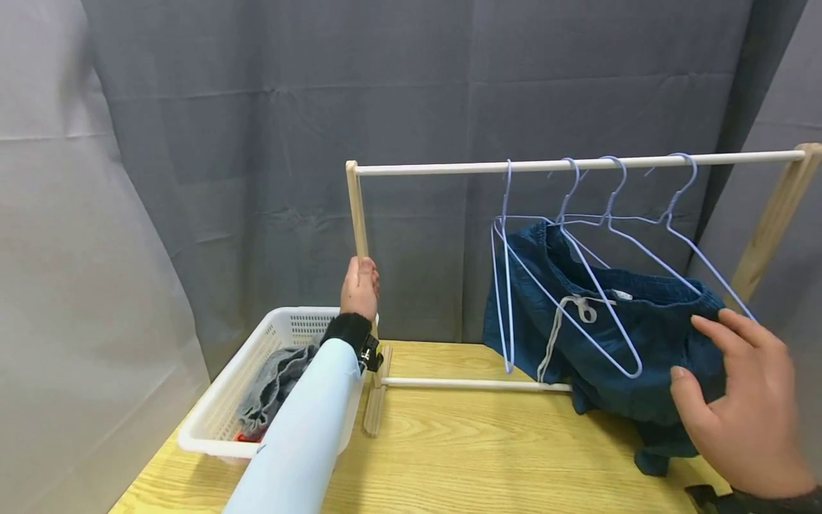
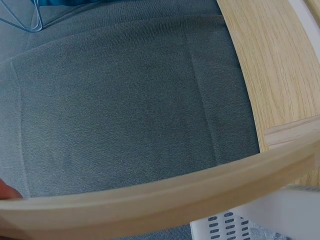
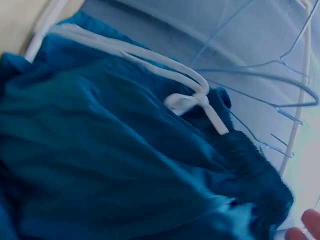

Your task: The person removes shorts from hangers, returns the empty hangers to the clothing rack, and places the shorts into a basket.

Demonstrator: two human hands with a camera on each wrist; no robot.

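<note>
A small wooden clothes rack (image 1: 578,165) stands on the wooden table (image 1: 462,450). My left hand (image 1: 359,287) grips its left upright post (image 1: 357,214), which crosses the left wrist view as a pale wooden bar (image 2: 165,197). Several light blue wire hangers (image 1: 578,235) hang from the white rail. Dark blue shorts (image 1: 636,335) with a white drawstring (image 1: 581,305) hang among them and fill the right wrist view (image 3: 110,170). My right hand (image 1: 738,400) hovers open in front of the shorts' right side, fingers spread.
A white plastic basket (image 1: 218,407) with grey and red clothing sits at the table's left, under my left forearm. A grey curtain (image 1: 411,86) hangs close behind the rack. The rack's lower white rail (image 1: 475,384) runs along the table.
</note>
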